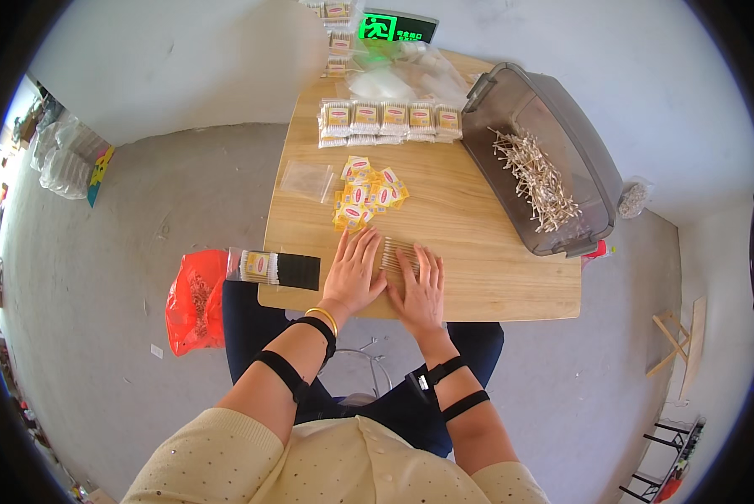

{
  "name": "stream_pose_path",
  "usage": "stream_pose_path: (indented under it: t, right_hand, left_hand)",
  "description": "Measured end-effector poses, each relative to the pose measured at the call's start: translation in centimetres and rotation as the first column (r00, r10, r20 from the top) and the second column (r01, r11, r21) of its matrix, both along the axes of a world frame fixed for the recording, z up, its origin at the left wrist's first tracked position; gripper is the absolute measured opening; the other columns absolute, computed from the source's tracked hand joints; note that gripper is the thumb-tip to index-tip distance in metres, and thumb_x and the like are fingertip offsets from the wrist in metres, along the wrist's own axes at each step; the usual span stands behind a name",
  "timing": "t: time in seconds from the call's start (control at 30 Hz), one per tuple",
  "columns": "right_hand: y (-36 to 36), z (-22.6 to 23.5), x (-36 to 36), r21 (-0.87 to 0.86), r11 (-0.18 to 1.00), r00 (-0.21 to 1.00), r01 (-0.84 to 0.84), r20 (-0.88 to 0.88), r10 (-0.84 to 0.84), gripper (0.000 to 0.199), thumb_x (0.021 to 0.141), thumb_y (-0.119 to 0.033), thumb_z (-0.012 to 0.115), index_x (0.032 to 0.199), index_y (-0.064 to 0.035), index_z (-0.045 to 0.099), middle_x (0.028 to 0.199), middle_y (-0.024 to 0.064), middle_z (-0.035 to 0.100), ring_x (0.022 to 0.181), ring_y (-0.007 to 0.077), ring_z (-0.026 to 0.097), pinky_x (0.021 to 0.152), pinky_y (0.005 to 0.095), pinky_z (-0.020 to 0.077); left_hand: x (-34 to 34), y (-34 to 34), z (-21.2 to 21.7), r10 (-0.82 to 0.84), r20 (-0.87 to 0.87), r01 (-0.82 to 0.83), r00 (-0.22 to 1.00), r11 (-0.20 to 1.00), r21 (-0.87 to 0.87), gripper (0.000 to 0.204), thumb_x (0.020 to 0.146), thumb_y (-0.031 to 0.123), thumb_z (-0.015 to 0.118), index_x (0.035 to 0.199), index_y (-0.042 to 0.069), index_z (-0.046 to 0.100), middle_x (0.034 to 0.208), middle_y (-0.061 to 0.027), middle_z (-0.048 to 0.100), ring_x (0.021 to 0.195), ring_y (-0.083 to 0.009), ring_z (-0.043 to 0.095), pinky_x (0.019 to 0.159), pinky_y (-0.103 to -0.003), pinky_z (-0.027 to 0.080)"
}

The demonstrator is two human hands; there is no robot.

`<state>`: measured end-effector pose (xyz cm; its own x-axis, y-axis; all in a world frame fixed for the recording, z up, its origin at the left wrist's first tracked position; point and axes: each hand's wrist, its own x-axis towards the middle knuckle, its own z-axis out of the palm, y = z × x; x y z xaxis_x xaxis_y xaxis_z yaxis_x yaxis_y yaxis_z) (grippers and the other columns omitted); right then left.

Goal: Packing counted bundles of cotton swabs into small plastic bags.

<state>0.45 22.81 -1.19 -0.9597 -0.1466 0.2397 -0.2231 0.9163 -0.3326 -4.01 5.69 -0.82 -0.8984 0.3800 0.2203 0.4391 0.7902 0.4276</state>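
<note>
A row of cotton swabs (390, 254) lies side by side on the wooden table, between my two hands. My left hand (354, 273) rests flat at the row's left side, fingers stretched toward a loose pile of yellow-and-white cards (358, 195). Over the right part of the row lies my right hand (422, 292), its fingers extended and touching the swabs; they hide some of them. Neither hand is closed around anything. To the left of the cards is a flat clear zip bag (307, 181). A filled swab packet (259, 266) sits on a black strip (299, 271) by the left table edge.
At the right stands a tilted grey bin (486, 155) with many loose swabs (535, 181). Stacked swab packets (394, 118) line the table's far side, before clear plastic bags (411, 76) and a green exit sign (378, 28). A red bag (196, 304) hangs left.
</note>
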Motion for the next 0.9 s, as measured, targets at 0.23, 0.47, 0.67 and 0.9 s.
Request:
stream_pose_path:
  t: [0.23, 0.47, 0.67, 0.9]
  right_hand:
    - [-0.3, 0.1, -0.3, -0.021, 0.999, 0.999, 0.035, 0.003, -0.035, 0.062, 0.090, -0.037, 0.066, 0.145, -0.0135, 0.050, 0.156, 0.0153, 0.034, 0.145, 0.0358, 0.031, 0.122, 0.0545, 0.0207]
    - [0.4, -0.7, -0.5, -0.004, 0.998, 0.997, 0.065, -0.039, -0.065, 0.064, 0.091, -0.038, 0.065, 0.146, -0.0101, 0.048, 0.155, 0.0188, 0.034, 0.145, 0.0376, 0.030, 0.120, 0.0528, 0.0241]
    - [5.6, 0.9, -5.0, -0.273, 0.923, 0.935, 0.272, -0.151, -0.320, 0.047, 0.089, -0.023, 0.070, 0.132, -0.0087, 0.056, 0.135, 0.0210, 0.050, 0.123, 0.0398, 0.047, 0.103, 0.0514, 0.0381]
    - [21.0, 2.8, -13.4, -0.117, 0.828, 0.801, 0.548, -0.212, -0.560, 0.030, 0.082, -0.014, 0.073, 0.110, -0.0125, 0.063, 0.111, 0.0116, 0.059, 0.107, 0.0338, 0.055, 0.091, 0.0472, 0.0466]
  left_hand:
    - [0.0, -0.1, 0.0, 0.000, 0.004, 0.000, 1.000, 1.000, -0.009, 0.068, 0.086, 0.030, 0.063, 0.143, 0.000, 0.044, 0.150, -0.0141, 0.043, 0.145, -0.0282, 0.035, 0.126, -0.049, 0.017]
    - [-0.1, 0.5, 0.2, -0.004, 0.030, 0.004, 1.000, 1.000, 0.001, 0.062, 0.087, 0.027, 0.062, 0.139, -0.001, 0.047, 0.149, -0.0143, 0.044, 0.145, -0.0289, 0.035, 0.125, -0.049, 0.017]
    - [0.0, -0.2, 0.1, -0.024, 0.026, 0.024, 0.999, 1.000, 0.013, 0.061, 0.086, 0.026, 0.063, 0.139, 0.001, 0.045, 0.149, -0.0165, 0.043, 0.145, -0.0316, 0.035, 0.125, -0.050, 0.017]
    - [-0.2, 0.4, 0.5, -0.036, 0.029, 0.036, 0.999, 0.999, -0.005, 0.060, 0.085, 0.025, 0.062, 0.138, 0.001, 0.045, 0.148, -0.0158, 0.043, 0.145, -0.0318, 0.034, 0.125, -0.051, 0.017]
